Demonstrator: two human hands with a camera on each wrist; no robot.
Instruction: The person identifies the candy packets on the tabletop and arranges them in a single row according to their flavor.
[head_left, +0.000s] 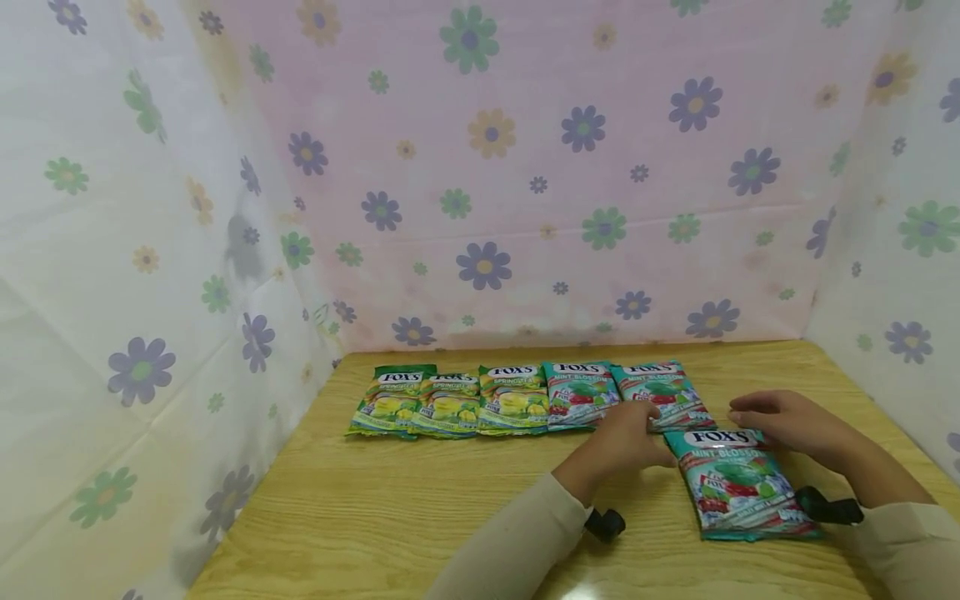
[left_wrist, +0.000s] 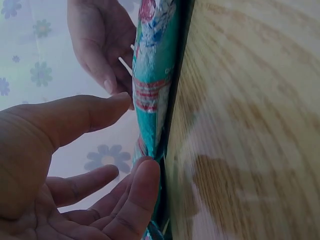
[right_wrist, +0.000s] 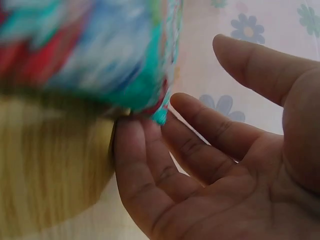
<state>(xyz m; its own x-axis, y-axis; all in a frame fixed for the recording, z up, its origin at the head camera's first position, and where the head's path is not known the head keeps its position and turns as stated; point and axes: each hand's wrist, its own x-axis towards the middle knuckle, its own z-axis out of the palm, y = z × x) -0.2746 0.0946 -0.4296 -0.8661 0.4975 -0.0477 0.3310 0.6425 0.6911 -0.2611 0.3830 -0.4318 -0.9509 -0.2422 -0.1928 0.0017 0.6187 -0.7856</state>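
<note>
A teal candy bag (head_left: 738,487) marked Fox's Mint Blossom lies at the front right, slightly tilted. Beside its upper left edge is my left hand (head_left: 626,437), thumb and fingers spread apart; in the left wrist view its thumb and fingertips come near the teal bag (left_wrist: 152,65), and contact is hard to judge. My right hand (head_left: 798,429) stands at the bag's upper right side with loosely bent fingers. The right wrist view has those fingertips at the edge of the blurred bag (right_wrist: 115,55), the thumb well away from it.
Along the back of the wooden table (head_left: 360,517) lies a row of bags: green Spring Tea bags (head_left: 450,407) on the left, then two teal Mint Blossom bags (head_left: 581,396), the last one (head_left: 663,392) partly behind my left hand. Flowered cloth (head_left: 525,208) walls the table in.
</note>
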